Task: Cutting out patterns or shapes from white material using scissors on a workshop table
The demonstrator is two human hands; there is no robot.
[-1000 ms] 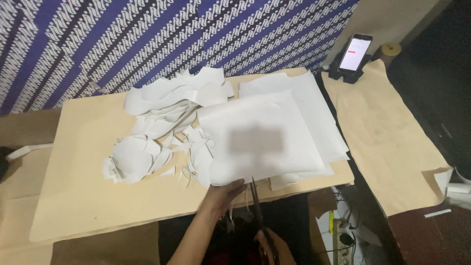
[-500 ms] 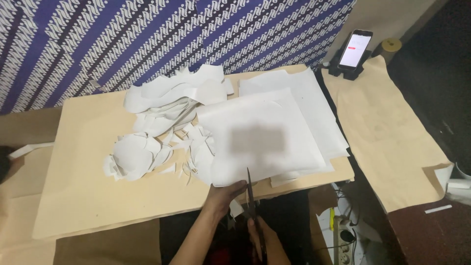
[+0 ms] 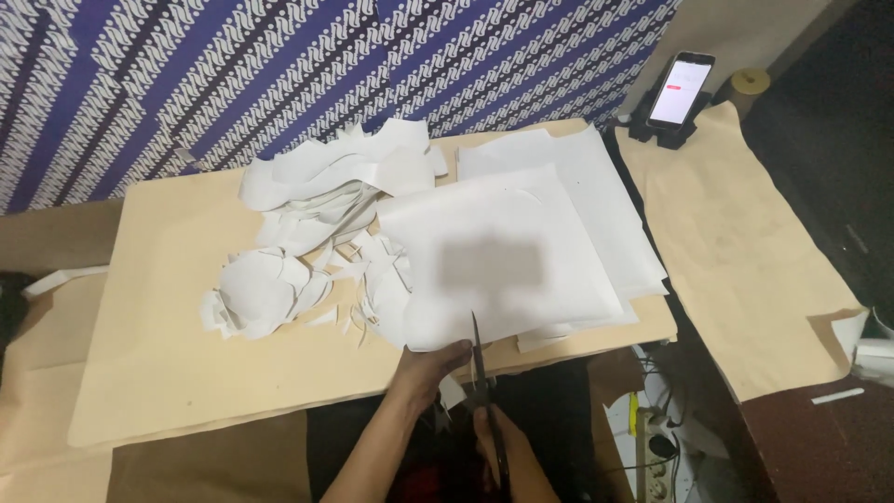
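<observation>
White sheet (image 3: 507,270), smooth and square, lies at the board's (image 3: 168,373) near edge; my left hand (image 3: 430,365) pinches its edge, my right hand (image 3: 503,447) grips dark scissors (image 3: 479,359).

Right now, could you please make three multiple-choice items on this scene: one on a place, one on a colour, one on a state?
1. Where does the phone stand?
A. Far right, beyond the board
B. On the scrap pile
C. In the left hand

2. What colour are the paper sheets?
A. Red
B. White
C. Green

3. The scissors are:
A. Lying on the floor
B. Under the scraps
C. Held at the sheet's near edge

A: it stands upright at the far right corner.
B: the stack is plainly white.
C: the right hand holds them beside the left hand.
</observation>
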